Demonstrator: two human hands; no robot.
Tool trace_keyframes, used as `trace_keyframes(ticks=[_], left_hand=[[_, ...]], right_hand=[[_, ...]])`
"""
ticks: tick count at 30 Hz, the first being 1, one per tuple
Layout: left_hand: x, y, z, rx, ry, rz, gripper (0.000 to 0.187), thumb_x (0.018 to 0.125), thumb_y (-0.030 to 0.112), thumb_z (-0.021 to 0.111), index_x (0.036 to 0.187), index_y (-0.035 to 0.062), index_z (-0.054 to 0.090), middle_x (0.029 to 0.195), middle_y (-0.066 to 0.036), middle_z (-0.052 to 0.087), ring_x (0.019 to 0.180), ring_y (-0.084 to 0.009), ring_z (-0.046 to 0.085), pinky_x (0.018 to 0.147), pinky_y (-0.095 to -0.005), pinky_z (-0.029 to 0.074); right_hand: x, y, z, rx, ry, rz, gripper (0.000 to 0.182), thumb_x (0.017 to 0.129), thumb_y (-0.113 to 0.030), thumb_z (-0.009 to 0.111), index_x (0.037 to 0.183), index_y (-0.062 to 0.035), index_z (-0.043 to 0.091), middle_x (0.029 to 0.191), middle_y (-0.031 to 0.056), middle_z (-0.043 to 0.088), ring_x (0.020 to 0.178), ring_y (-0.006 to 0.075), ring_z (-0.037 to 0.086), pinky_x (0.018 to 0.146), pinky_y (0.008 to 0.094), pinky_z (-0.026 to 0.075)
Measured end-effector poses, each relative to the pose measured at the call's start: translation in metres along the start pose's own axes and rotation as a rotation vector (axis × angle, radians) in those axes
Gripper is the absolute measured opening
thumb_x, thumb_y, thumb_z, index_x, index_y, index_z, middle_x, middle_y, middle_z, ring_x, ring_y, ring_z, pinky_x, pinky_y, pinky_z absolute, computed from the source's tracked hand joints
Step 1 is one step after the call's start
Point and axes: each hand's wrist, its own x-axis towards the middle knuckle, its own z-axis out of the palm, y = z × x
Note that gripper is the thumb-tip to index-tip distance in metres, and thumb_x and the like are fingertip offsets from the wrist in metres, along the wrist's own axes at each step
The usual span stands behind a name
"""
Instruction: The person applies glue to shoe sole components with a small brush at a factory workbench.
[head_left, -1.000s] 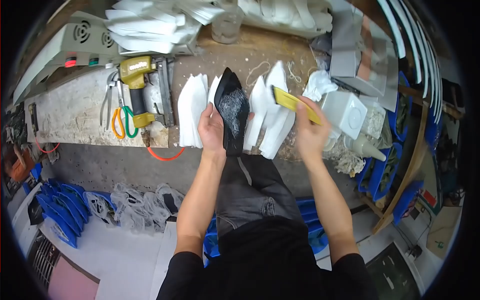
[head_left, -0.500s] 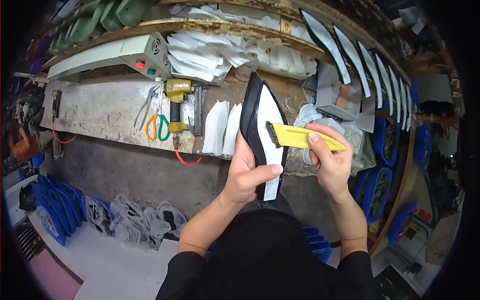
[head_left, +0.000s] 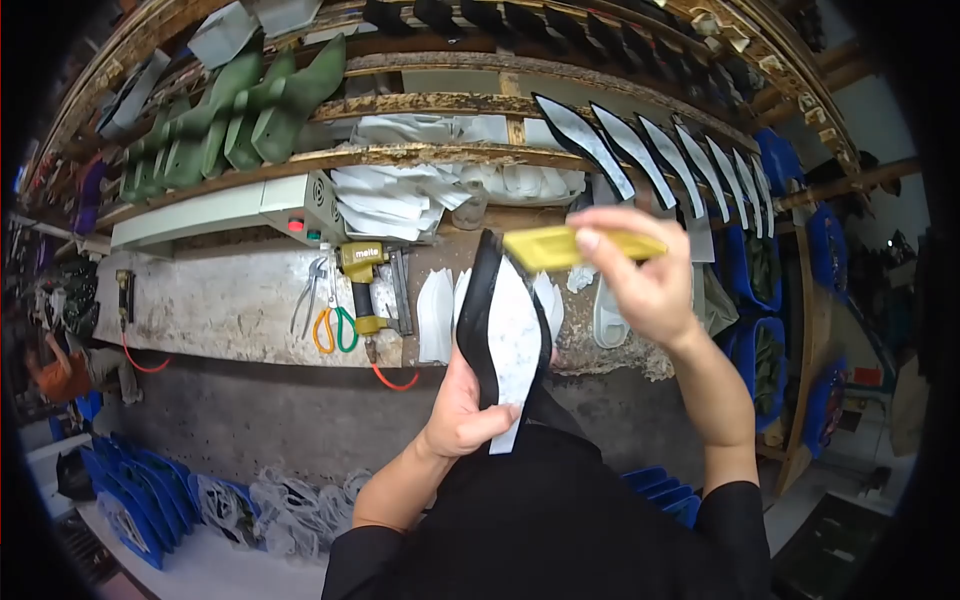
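My left hand (head_left: 465, 415) grips a black shoe sole (head_left: 478, 300) near its narrow lower end, the thumb lying across its face. A white insert (head_left: 518, 335) covers the middle of that face and looks wet and blotchy. The sole stands upright with its pointed toe away from me. In my right hand (head_left: 650, 280) is a brush (head_left: 580, 247) with a flat yellow handle, pinched between thumb and fingers. Its head is blurred by motion and overlaps the toe end of the sole. White cut-out pieces (head_left: 436, 315) stand behind the sole on the bench.
On the workbench (head_left: 220, 315) lie a nail gun (head_left: 365, 285), scissors (head_left: 335, 325) and a grey machine housing (head_left: 230, 215). Black-and-white soles (head_left: 590, 145) lean along the shelf above, beside green moulded parts (head_left: 240, 120). Blue trays (head_left: 125, 495) stand at lower left.
The brush has moved from the middle of the white insert up to the toe end. The view has tilted upward, showing more shelves. Both hands keep their holds.
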Motion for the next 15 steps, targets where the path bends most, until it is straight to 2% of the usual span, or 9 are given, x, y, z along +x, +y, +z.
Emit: trace_keyframes(ticks=[1,5,7,8,10,15], left_hand=[[0.002,0.004,0.001,0.004,-0.009,-0.006,0.110,0.064,-0.014,0.054,0.164,0.0111,0.017,0.157,-0.015,0.045,0.135,-0.0319,0.054,0.115,-0.0392,0.039],[0.013,0.015,0.005,0.061,0.168,-0.037,0.102,0.069,-0.001,0.060,0.163,0.0092,0.021,0.157,-0.018,0.046,0.136,-0.0345,0.054,0.118,-0.0486,0.038],[0.029,0.006,-0.006,-0.486,0.098,0.033,0.080,0.090,0.023,0.057,0.163,0.0085,0.025,0.157,-0.017,0.046,0.138,-0.0324,0.053,0.121,-0.0510,0.035],[0.041,0.006,-0.005,-0.479,0.097,0.033,0.080,0.090,0.023,0.057,0.163,0.0085,0.025,0.157,-0.017,0.046,0.138,-0.0324,0.053,0.121,-0.0510,0.035],[0.060,0.006,-0.001,-0.683,0.250,0.063,0.067,0.103,0.049,0.043,0.159,0.0116,0.037,0.152,-0.013,0.054,0.135,-0.0284,0.056,0.120,-0.0476,0.036],[0.089,-0.008,-0.016,-0.774,0.222,0.097,0.067,0.106,0.059,0.039,0.151,0.0103,0.050,0.145,-0.011,0.061,0.128,-0.0284,0.061,0.117,-0.0482,0.042]], right_hand=[[0.000,-0.005,-0.002,-0.002,0.012,-0.001,0.020,0.087,0.005,0.068,0.106,0.0029,0.075,0.079,0.0077,0.071,0.054,0.0087,0.047,0.048,0.0217,0.037],[-0.006,-0.025,-0.009,-0.217,-0.317,-0.279,0.026,0.077,0.009,0.072,0.102,0.0020,0.076,0.082,0.0101,0.074,0.054,0.0141,0.053,0.052,0.0248,0.044],[-0.030,-0.020,-0.006,-0.213,-0.320,-0.241,0.028,0.075,0.010,0.072,0.102,0.0021,0.076,0.081,0.0101,0.074,0.054,0.0149,0.054,0.052,0.0253,0.044],[-0.037,-0.014,-0.004,-0.227,-0.327,-0.246,0.029,0.074,0.010,0.073,0.101,0.0022,0.076,0.081,0.0101,0.074,0.053,0.0157,0.054,0.053,0.0259,0.045],[-0.049,-0.004,-0.003,-0.257,-0.339,-0.258,0.031,0.071,0.011,0.074,0.100,0.0024,0.076,0.080,0.0102,0.075,0.053,0.0173,0.055,0.054,0.0269,0.046],[-0.071,0.004,-0.009,-0.179,-0.195,-0.274,0.031,0.072,0.013,0.072,0.102,0.0023,0.074,0.081,0.0093,0.074,0.054,0.0182,0.055,0.053,0.0276,0.046]])
